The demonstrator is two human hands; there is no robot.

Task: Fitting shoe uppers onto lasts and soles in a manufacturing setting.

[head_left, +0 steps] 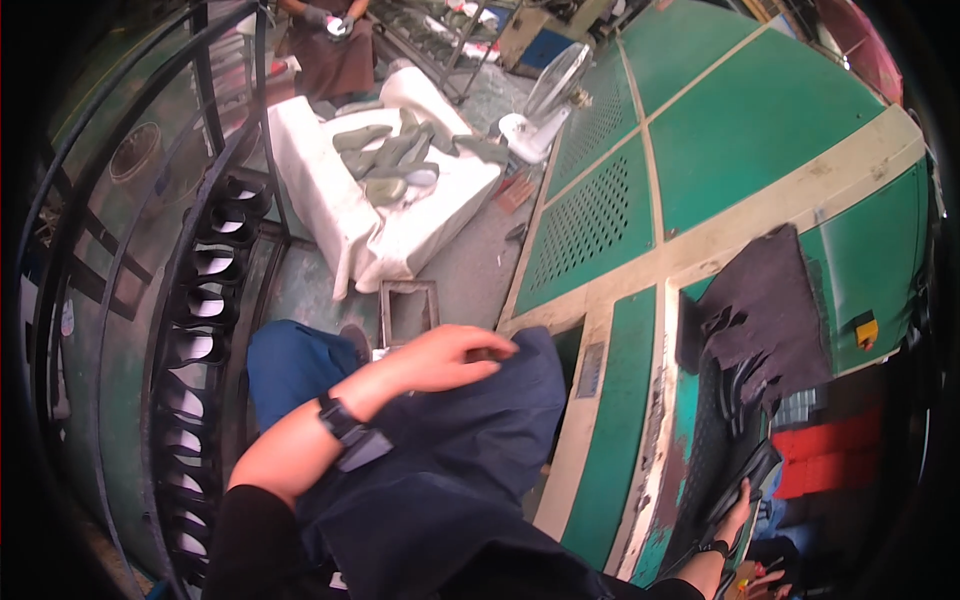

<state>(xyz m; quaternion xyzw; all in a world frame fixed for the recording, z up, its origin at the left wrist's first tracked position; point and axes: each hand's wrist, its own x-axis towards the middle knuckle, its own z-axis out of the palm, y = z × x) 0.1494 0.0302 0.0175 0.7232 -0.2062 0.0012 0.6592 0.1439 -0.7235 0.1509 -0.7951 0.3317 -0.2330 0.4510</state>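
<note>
My left hand [455,358] is above my lap, over dark blue trousers. Its fingers are apart and loosely bent, with nothing in them. My right arm reaches to the conveyor opening in the side of the green machine [760,130]. There my right hand [735,518] holds a black shoe [752,478], with the thumb on its near side and the other fingers hidden. More black shoes [735,395] lie just beyond it on the dark belt [700,460]. A torn dark cloth flap [770,310] hangs over that opening.
To the left stands a metal rack [185,240] with a column of black shoes [205,300] with white insides. Ahead, a white-draped table [320,200] bears several olive-green shoe lasts [400,150]. Beyond are a white fan [530,130] and a gloved person [330,50]. Red crates [825,450] stand right.
</note>
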